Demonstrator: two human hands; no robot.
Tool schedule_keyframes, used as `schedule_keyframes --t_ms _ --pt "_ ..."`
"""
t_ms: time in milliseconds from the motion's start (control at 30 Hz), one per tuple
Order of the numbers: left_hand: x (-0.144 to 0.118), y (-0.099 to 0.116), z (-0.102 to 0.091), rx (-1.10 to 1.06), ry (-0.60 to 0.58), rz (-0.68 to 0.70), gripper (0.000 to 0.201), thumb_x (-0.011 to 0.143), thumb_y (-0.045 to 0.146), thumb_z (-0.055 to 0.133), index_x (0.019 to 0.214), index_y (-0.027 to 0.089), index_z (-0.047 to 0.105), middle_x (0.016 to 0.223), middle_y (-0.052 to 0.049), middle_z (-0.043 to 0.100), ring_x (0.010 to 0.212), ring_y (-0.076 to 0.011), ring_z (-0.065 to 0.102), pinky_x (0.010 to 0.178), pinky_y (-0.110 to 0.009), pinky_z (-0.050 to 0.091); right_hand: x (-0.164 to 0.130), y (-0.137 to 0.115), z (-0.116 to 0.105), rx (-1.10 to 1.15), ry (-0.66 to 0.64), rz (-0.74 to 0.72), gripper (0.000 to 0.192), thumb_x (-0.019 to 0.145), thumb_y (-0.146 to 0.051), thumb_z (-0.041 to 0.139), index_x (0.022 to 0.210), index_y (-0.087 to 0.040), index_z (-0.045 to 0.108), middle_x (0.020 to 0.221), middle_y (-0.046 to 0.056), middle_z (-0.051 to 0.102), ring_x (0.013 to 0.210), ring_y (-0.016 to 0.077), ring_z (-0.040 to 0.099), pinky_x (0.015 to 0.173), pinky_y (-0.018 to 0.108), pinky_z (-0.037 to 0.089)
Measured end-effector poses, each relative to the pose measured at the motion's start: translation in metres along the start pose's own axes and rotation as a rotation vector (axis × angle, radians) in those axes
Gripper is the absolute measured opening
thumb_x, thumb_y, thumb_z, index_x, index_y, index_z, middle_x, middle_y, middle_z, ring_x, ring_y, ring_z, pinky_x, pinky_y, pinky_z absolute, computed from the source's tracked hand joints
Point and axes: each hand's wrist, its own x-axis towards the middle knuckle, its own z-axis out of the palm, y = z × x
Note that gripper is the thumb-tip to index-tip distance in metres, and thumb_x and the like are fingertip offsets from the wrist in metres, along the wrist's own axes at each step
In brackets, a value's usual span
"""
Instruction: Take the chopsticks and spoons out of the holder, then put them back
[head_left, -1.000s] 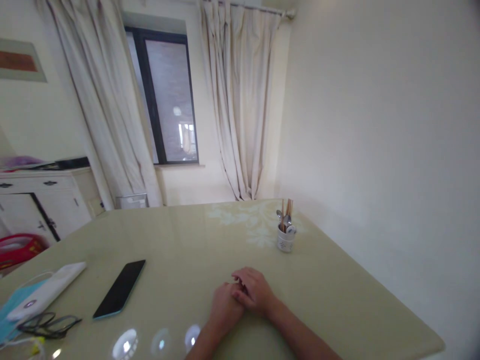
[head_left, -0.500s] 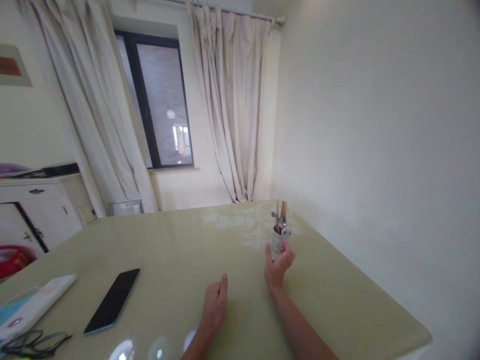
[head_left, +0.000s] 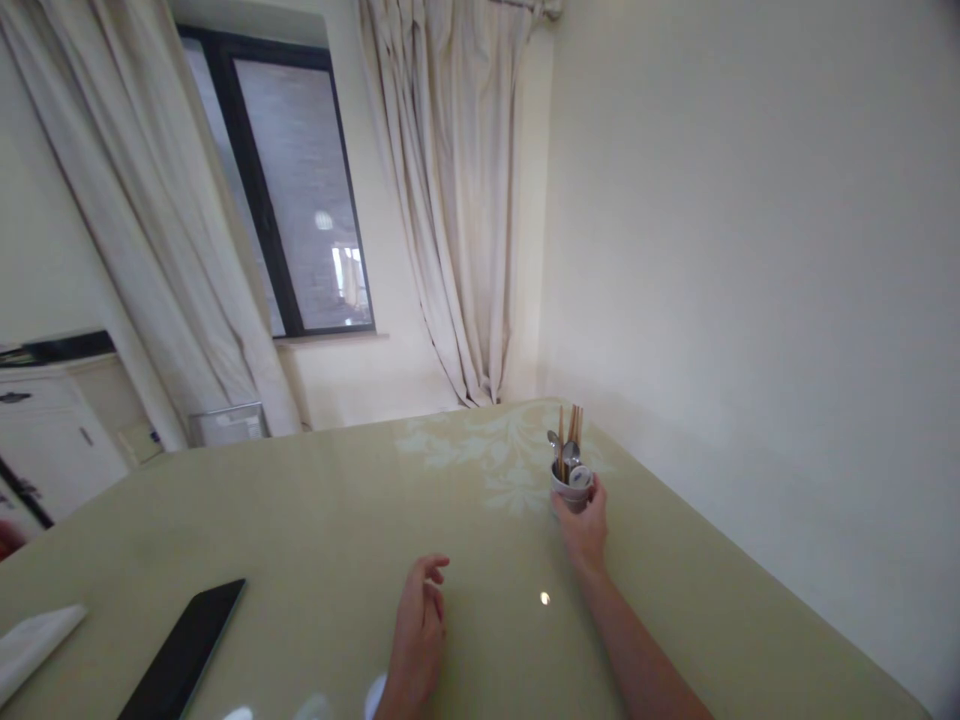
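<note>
A pale utensil cup (head_left: 570, 490) stands near the far right corner of the table, with wooden chopsticks (head_left: 577, 425) and metal spoons (head_left: 571, 453) sticking up out of it. Among them a round white piece (head_left: 580, 476) shows at the rim; I cannot tell what it is. My right hand (head_left: 586, 525) is wrapped round the cup's near side, thumb on the left and fingers on the right, covering its lower part. Over the middle of the table is my left hand (head_left: 422, 615), holding nothing, its fingers loosely bent and apart.
A black phone (head_left: 184, 650) lies at the front left, beside a white flat object (head_left: 34, 645) cut off by the frame. The pale green table (head_left: 315, 520) reaches toward the right wall (head_left: 735, 300). Curtains (head_left: 465, 200) and a white cabinet (head_left: 64, 430) stand beyond.
My right hand has closed round the utensil cup, having been just in front of it. My left hand has turned, its thumb no longer pointing up. The view has shifted slightly right.
</note>
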Motion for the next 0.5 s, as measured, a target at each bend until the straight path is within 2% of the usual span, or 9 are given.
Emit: schedule_keyframes --t_ms 100,167,300,400,500 --pt "0.005 -0.004 -0.007 -0.02 -0.002 0.065 0.033 0.081 0.035 0.047 0.106 0.021 0.066 0.102 -0.008 0.071 0.089 -0.0224 0.068 0.082 -0.036 0.057 -0.003 -0.004 0.002 0.028 0.014 0.009 0.086 0.076 -0.06 0.068 0.145 -0.015 0.043 0.134 0.021 0.066 0.119 0.0368 0.066 0.099 0.047 0.055" --pt "0.008 -0.003 -0.009 -0.035 0.011 0.096 0.034 0.075 0.027 0.049 0.104 0.021 0.067 0.104 -0.01 0.073 0.098 -0.025 0.069 0.091 -0.041 0.056 -0.009 -0.01 0.005 0.037 -0.016 -0.014 0.074 0.073 -0.057 0.073 0.132 -0.017 0.054 0.126 0.019 0.068 0.115 0.0367 0.065 0.1 0.049 0.054" --pt "0.007 0.003 -0.007 -0.063 -0.051 0.062 0.045 0.081 0.029 0.055 0.124 0.019 0.061 0.123 -0.014 0.071 0.103 -0.027 0.07 0.085 -0.042 0.058 -0.038 -0.032 0.011 0.059 -0.143 -0.071 0.053 0.065 -0.049 0.084 0.106 -0.019 0.066 0.106 0.012 0.068 0.103 0.0348 0.066 0.096 0.048 0.055" --pt "0.0 0.004 -0.002 -0.041 -0.135 0.104 0.067 0.084 0.037 0.067 0.146 0.02 0.048 0.146 -0.018 0.061 0.12 -0.0304 0.067 0.094 -0.045 0.057 -0.071 -0.055 0.014 0.129 -0.338 -0.119 0.055 0.065 -0.044 0.089 0.109 -0.019 0.069 0.11 0.011 0.065 0.106 0.0334 0.064 0.099 0.045 0.054" --pt "-0.004 0.001 0.002 -0.062 -0.191 0.153 0.102 0.075 0.04 0.082 0.16 0.021 0.031 0.16 -0.02 0.048 0.14 -0.0367 0.055 0.109 -0.05 0.051 -0.103 -0.078 0.015 0.265 -0.5 -0.112 0.061 0.062 -0.042 0.094 0.113 -0.019 0.071 0.112 0.008 0.062 0.106 0.0313 0.064 0.098 0.042 0.054"
